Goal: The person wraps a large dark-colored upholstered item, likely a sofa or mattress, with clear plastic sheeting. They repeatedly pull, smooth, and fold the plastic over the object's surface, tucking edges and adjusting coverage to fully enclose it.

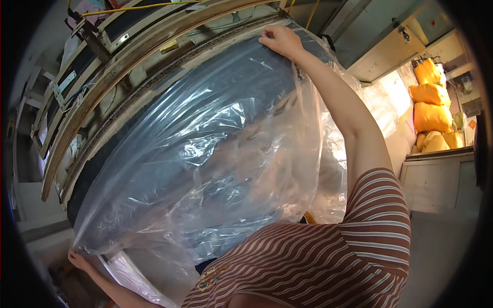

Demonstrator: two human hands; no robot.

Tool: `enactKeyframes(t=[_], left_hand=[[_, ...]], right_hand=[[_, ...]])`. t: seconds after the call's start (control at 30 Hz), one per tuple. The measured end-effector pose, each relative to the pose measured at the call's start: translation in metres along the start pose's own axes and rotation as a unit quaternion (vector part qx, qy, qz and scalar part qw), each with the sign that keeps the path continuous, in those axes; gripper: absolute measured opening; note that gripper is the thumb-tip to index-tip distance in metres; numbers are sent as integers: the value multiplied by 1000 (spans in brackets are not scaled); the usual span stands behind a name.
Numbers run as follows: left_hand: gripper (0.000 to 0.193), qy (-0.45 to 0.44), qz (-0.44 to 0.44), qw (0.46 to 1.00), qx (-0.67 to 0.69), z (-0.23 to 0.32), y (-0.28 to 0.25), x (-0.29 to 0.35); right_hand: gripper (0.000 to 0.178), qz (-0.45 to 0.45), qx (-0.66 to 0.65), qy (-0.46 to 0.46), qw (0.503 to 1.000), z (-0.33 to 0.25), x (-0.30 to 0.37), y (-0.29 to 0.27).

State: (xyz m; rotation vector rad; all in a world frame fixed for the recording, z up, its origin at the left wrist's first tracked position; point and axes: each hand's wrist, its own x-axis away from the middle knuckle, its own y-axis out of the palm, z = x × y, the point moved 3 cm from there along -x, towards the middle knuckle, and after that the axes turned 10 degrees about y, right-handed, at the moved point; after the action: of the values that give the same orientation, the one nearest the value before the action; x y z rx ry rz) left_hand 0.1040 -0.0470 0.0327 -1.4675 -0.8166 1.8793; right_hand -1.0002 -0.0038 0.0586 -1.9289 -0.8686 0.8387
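A large sheet of clear plastic film (pixel 221 138) is stretched between my two hands over a dark grey surface (pixel 97 169). My left hand (pixel 78 259) pinches the film's corner at the lower left. At the top, my right hand (pixel 281 41) is closed on the film's far edge, its arm reaching across the sheet. Between the hands the film is pulled into long creases. Its near part hangs loosely in folds against my striped shirt. Whether the film is one layer or more, I cannot tell.
Curved-looking wooden rails (pixel 128 61) of a frame run along the far side, with a yellow cord (pixel 138 7) above. Stacked yellow bundles (pixel 431 110) stand at the right on a light cabinet (pixel 436 182). A door with a lock (pixel 385 49) is at the upper right.
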Motion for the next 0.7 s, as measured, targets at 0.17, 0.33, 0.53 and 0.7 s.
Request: enactKeyframes(t=[0.17, 0.33, 0.53, 0.7], left_hand=[[44, -95, -51, 990, 94, 9, -74, 57], [37, -220, -13, 952, 211, 69, -129, 125], [31, -292, -17, 894, 341, 23, -154, 196], [28, -308, -15, 896, 320, 8, -125, 176]], right_hand=[[28, 8, -85, -41, 995, 10, 1, 7], [30, -33, -52, -24, 998, 15, -9, 13], [23, -97, -114, -75, 986, -15, 2, 20], [21, -41, -193, -202, 959, -23, -12, -17]])
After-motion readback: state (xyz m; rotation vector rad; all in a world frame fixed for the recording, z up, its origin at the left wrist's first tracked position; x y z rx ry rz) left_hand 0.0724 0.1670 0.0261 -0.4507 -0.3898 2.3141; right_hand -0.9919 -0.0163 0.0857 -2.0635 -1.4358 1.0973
